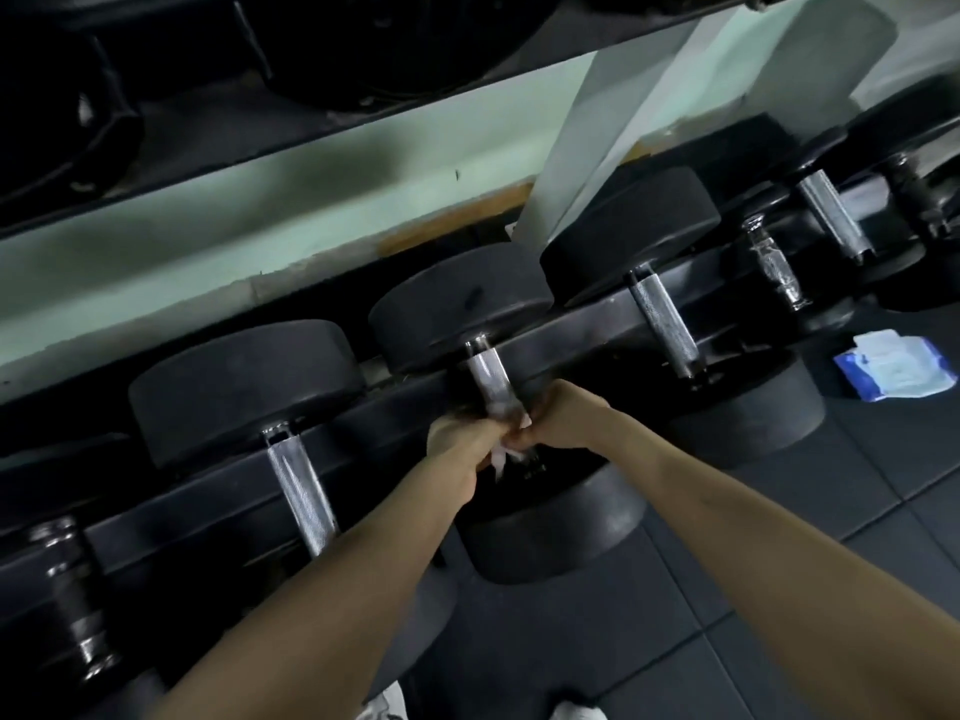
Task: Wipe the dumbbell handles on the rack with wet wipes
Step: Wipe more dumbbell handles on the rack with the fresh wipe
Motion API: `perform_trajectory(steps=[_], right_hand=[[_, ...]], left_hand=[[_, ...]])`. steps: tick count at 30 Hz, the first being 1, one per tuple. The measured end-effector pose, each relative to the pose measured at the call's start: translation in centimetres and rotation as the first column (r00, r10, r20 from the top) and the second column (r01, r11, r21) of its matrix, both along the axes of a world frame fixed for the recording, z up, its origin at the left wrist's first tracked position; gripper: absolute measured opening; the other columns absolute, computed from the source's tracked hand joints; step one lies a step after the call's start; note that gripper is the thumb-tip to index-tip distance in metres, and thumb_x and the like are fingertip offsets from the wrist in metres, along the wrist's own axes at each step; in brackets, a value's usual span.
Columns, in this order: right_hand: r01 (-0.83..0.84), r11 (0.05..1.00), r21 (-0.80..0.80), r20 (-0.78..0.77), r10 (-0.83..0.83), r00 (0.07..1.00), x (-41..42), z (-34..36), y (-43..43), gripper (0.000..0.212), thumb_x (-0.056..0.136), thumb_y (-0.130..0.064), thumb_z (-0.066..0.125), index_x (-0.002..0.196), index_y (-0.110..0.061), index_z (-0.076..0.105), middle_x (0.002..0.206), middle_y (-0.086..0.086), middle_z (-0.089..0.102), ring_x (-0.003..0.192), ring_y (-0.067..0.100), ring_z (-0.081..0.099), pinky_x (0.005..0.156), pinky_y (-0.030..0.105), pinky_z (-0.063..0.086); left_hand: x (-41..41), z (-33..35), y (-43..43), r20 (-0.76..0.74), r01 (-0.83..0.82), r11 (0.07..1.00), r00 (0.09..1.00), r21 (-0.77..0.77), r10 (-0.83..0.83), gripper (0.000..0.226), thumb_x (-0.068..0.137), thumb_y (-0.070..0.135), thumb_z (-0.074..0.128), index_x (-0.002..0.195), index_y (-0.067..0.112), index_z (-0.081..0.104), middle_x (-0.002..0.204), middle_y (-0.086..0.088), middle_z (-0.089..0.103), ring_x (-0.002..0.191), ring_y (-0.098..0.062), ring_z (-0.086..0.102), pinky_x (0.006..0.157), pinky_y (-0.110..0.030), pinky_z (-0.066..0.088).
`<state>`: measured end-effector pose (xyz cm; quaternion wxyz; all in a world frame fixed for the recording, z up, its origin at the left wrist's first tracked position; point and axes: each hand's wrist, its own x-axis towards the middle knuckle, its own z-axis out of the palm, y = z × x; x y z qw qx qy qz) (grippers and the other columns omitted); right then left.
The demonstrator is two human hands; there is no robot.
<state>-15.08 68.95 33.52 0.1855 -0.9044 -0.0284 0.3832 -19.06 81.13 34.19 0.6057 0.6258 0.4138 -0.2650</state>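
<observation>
We clench both hands, left hand (457,439) and right hand (563,415), round a wet wipe (501,454) at the near end of the middle dumbbell handle (488,381) on the rack (571,330). The wipe, seemingly bunched, could slip off and leave the knurling unwiped.

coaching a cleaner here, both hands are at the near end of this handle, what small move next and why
Probably slide the wipe up the handle toward the far head: left hand and right hand pinch it at the near end, and the handle's upper stretch is uncovered.
</observation>
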Motion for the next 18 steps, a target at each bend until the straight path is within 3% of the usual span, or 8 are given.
perform_trajectory(steps=[1,3,5,7,10,12,15,18], right_hand=[[-0.025,0.998,-0.066,-0.012,0.024,1.0,-0.2,0.3,-0.1,0.051,0.06,-0.063,0.07,0.069,-0.016,0.051,0.071,-0.001,0.055,0.076,0.019,0.057,0.074,0.028,0.044],[-0.053,0.987,-0.151,-0.04,0.047,0.998,-1.0,1.4,0.1,0.05,0.069,-0.058,0.07,0.067,-0.012,0.048,0.072,0.0,0.053,0.078,0.021,0.055,0.074,0.027,0.038],[-0.029,0.988,-0.152,-0.032,0.025,0.999,-1.4,1.9,-0.1,0.046,0.073,-0.057,0.067,0.071,-0.013,0.053,0.08,0.003,0.058,0.087,0.023,0.061,0.076,0.027,0.039],[0.018,0.995,-0.098,0.015,-0.016,1.0,-1.3,2.3,-0.5,0.037,0.076,-0.049,0.067,0.083,-0.013,0.066,0.089,0.007,0.066,0.097,0.023,0.065,0.079,0.028,0.042],[0.07,0.998,0.001,0.014,-0.07,0.997,-0.5,3.6,-1.5,0.027,0.077,-0.04,0.069,0.074,-0.013,0.068,0.073,0.001,0.064,0.09,0.02,0.063,0.089,0.034,0.046],[0.23,0.963,0.14,0.014,-0.234,0.972,-0.8,5.4,-2.3,0.018,0.073,-0.03,0.075,0.063,-0.017,0.067,0.061,-0.006,0.058,0.077,0.016,0.06,0.084,0.033,0.048],[0.506,0.757,0.414,-0.176,-0.479,0.86,-2.2,9.4,-5.0,0.009,0.073,-0.011,0.076,0.07,-0.016,0.07,0.067,-0.003,0.063,0.067,0.009,0.057,0.069,0.022,0.047],[0.63,0.582,0.514,-0.37,-0.513,0.775,-3.2,13.5,-8.7,0.008,0.079,-0.003,0.067,0.082,-0.009,0.071,0.077,-0.001,0.068,0.072,0.003,0.062,0.069,0.016,0.046]], left_hand=[[-0.1,0.0,-0.1,-0.016,0.067,0.998,0.998,0.011,-0.067,0.016,0.075,0.016,0.077,0.076,0.01,0.063,0.051,0.0,0.063,0.047,-0.01,0.059,0.058,-0.022,0.05],[-0.4,0.4,-0.4,-0.015,0.189,0.977,0.982,0.095,-0.188,0.012,0.08,0.014,0.072,0.083,0.01,0.062,0.066,0.001,0.064,0.055,-0.009,0.057,0.059,-0.021,0.049],[-0.7,0.9,-0.5,-0.03,0.365,0.884,0.927,0.294,-0.373,0.026,0.081,0.027,0.071,0.091,0.004,0.067,0.081,-0.006,0.065,0.068,-0.017,0.061,0.063,-0.025,0.048],[-0.8,2.0,-0.3,-0.039,0.41,0.797,0.897,0.444,-0.44,0.032,0.079,0.034,0.071,0.082,0.002,0.07,0.078,-0.01,0.069,0.075,-0.022,0.067,0.064,-0.027,0.047],[-0.8,4.1,-0.2,0.124,0.153,0.955,0.974,0.252,-0.189,0.013,0.074,0.014,0.077,0.073,0.005,0.068,0.073,-0.007,0.065,0.075,-0.022,0.063,0.068,-0.029,0.048],[-1.2,6.2,-0.5,0.167,0.042,0.996,0.984,0.079,-0.055,0.009,0.075,0.006,0.075,0.079,0.006,0.067,0.079,-0.009,0.065,0.073,-0.022,0.062,0.068,-0.028,0.05],[-1.8,9.5,-1.2,0.176,0.118,0.991,0.979,-0.061,-0.106,0.022,0.077,0.011,0.074,0.098,0.009,0.069,0.091,-0.006,0.071,0.076,-0.015,0.066,0.067,-0.022,0.052],[-1.7,12.6,-2.1,0.213,0.281,0.957,0.942,-0.076,-0.259,0.018,0.076,0.02,0.075,0.094,0.02,0.07,0.083,0.009,0.072,0.076,-0.003,0.066,0.065,-0.012,0.048]])
